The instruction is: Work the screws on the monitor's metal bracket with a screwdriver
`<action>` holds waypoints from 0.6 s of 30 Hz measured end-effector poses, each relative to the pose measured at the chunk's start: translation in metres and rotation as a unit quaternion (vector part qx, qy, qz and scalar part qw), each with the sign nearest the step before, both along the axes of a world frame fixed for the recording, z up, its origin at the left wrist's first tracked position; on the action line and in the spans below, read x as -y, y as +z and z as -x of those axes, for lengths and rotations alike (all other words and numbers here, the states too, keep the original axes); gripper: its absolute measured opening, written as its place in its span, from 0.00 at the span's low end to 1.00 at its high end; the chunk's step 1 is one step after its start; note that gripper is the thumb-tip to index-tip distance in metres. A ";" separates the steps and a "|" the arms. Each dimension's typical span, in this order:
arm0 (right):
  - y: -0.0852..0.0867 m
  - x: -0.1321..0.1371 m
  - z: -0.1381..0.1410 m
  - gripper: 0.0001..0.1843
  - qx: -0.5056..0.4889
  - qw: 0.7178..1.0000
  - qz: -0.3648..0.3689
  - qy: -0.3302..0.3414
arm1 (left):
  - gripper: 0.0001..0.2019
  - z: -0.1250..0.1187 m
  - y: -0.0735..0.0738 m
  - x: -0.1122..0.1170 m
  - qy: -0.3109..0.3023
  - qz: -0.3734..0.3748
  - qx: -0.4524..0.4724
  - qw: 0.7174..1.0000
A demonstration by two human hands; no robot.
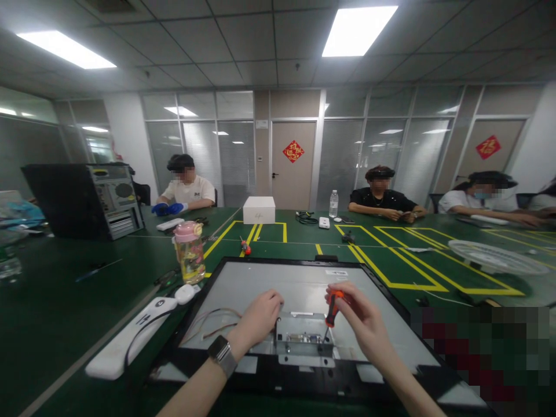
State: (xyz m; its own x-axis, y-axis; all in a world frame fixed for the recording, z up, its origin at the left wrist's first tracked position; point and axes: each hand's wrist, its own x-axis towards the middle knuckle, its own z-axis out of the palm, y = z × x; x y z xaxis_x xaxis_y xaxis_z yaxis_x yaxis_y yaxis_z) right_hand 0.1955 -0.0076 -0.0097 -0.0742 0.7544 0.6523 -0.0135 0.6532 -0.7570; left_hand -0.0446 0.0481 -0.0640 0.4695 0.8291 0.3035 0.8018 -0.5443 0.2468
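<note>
Hands (364,317) apart, screwdriver (333,310) at bracket (304,348), by lower panel edge (313,383)

Head-worn view, looking forward and down, panel (299,292) close below

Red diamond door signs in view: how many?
2: first sign on the middle door, second sign on the right door. Both show fully; others may be hidden.

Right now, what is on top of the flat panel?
On the panel are thin wires and a metal bracket; the right hand holds a screwdriver, its tip at the bracket. The left hand hides part of the panel; whatever lies behind it cannot be seen.
</note>
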 end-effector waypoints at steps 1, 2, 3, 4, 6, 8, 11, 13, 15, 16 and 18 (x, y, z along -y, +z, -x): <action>-0.001 -0.002 -0.002 0.11 0.002 1.000 0.015 0.010 | 0.15 0.000 0.000 0.000 -0.003 0.000 -0.001 1.000; -0.002 -0.004 -0.004 0.12 0.004 0.999 0.030 0.019 | 0.15 0.001 0.000 0.000 -0.006 0.000 -0.001 1.000; -0.003 -0.006 -0.006 0.13 0.001 0.998 0.046 0.033 | 0.15 0.001 0.000 -0.001 -0.008 0.001 0.001 1.000; -0.005 -0.008 -0.008 0.14 -0.008 0.997 0.061 0.051 | 0.15 0.001 0.000 -0.001 -0.010 0.002 0.003 1.000; -0.008 -0.011 -0.010 0.14 -0.031 0.992 0.079 0.089 | 0.15 0.001 0.000 0.000 -0.007 0.007 0.007 1.000; -0.010 -0.012 -0.010 0.12 -0.054 0.991 0.072 0.099 | 0.15 0.000 0.000 0.000 -0.002 0.012 0.008 1.000; -0.008 -0.012 -0.010 0.09 -0.072 0.993 0.043 0.079 | 0.15 0.000 0.002 0.001 -0.003 0.016 0.006 1.000; -0.006 -0.011 -0.010 0.08 -0.070 0.994 0.041 0.076 | 0.15 0.000 0.003 0.002 -0.006 0.018 0.005 1.000; -0.003 -0.009 -0.010 0.07 -0.063 0.993 0.052 0.086 | 0.15 0.000 0.003 0.002 -0.005 0.019 0.005 1.000; -0.003 -0.008 -0.010 0.08 -0.060 0.992 0.058 0.096 | 0.15 0.000 0.003 0.002 -0.004 0.018 0.006 1.000; -0.002 -0.006 -0.010 0.09 -0.058 0.989 0.066 0.116 | 0.15 0.000 0.002 0.002 -0.002 0.017 0.009 1.000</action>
State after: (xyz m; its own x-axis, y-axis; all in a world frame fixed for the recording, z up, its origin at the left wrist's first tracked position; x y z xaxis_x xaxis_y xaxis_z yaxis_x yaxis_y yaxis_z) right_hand 0.2051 -0.0020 -0.0114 -0.1852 0.8050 0.5636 -0.2441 0.5179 -0.8199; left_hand -0.0447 0.0466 -0.0615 0.4677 0.8369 0.2843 0.7946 -0.5390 0.2795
